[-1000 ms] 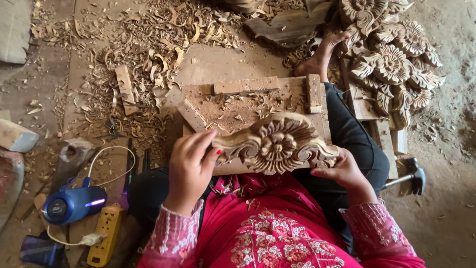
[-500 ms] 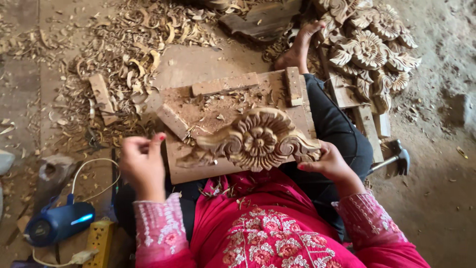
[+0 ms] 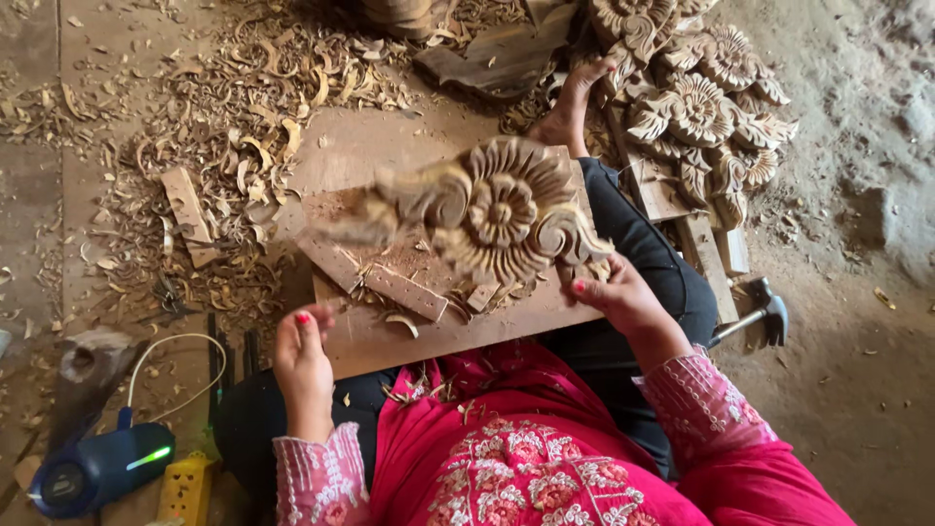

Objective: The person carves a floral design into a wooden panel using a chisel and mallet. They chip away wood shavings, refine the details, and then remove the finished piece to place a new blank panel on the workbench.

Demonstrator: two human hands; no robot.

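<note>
Gripping the right end of a carved wooden flower panel point(image 3: 487, 209), the right hand point(image 3: 618, 297) held it lifted and tilted above a flat work board point(image 3: 390, 336) that rested across the person's lap. The fingers of that hand were clamped on the panel's scrolled edge, with the thumb on the near side. The panel's left end was blurred, so its exact outline could not be made out. The left hand point(image 3: 304, 356) was well apart from the panel, at the near left corner of the board, its fingers loosely curled and holding nothing.

On the board, under the raised panel, lay two short wooden strips point(image 3: 375, 278) and a scatter of chips. Far to the left, curled wood shavings point(image 3: 234, 127) covered the floor, and a loose wooden block point(image 3: 190, 214) lay among them. At the far right sat a pile of finished carved flowers point(image 3: 701, 107), with the person's bare foot point(image 3: 575, 102) just beside it. A hammer point(image 3: 755, 317) lay on the ground to the right of the legs. At the near left stood a small blue speaker point(image 3: 93, 472) with a white cable point(image 3: 170, 375) looping from it, next to a yellow device point(image 3: 185, 492).
</note>
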